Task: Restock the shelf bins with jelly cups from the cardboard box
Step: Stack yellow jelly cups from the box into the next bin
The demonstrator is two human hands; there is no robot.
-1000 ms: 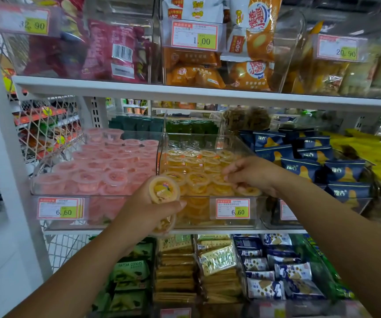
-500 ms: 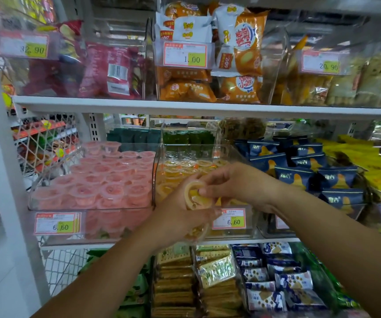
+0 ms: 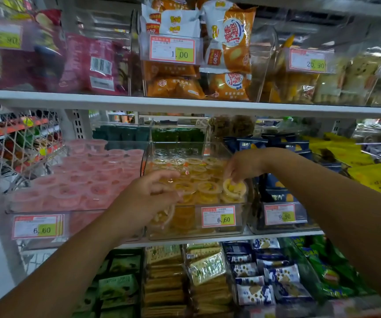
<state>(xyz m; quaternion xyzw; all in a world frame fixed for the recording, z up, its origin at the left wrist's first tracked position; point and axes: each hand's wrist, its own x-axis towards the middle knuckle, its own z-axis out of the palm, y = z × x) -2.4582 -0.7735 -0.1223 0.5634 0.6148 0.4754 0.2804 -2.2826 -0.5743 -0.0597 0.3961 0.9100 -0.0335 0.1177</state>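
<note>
A clear bin (image 3: 47,204) full of pink jelly cups (image 3: 97,177) stands at 9 o'clock of the yellow bin (image 3: 185,149), their side walls touching, both on the middle shelf (image 3: 185,243)

The left hand (image 3: 148,198) reaches in from 7 o'clock and hovers at the yellow bin's front left corner. Its upper fingers (image 3: 164,176) are loosely curled over the rim and hold nothing. At 5 o'clock of the palm a second cup (image 3: 163,216), yellow and tilted, is tucked against the hand in front of the bin's wall; the lower fingers gripping it are hidden

The yellow bin is packed with yellow jelly cups (image 3: 198,171), lids up, and carries a 6.60 tag (image 3: 218,216) on its front

The right hand (image 3: 244,165) comes in from 4 o'clock, over the bin's front right corner, fingers pointing down. At 6 o'clock of it, the fingertips pinch the rim of a cup (image 3: 234,188), yellow with fruit pieces, tilted with its lid facing the camera, resting on the cups below

At 3 o'clock of the yellow bin lies a bin of blue packets (image 3: 278,196)
</note>
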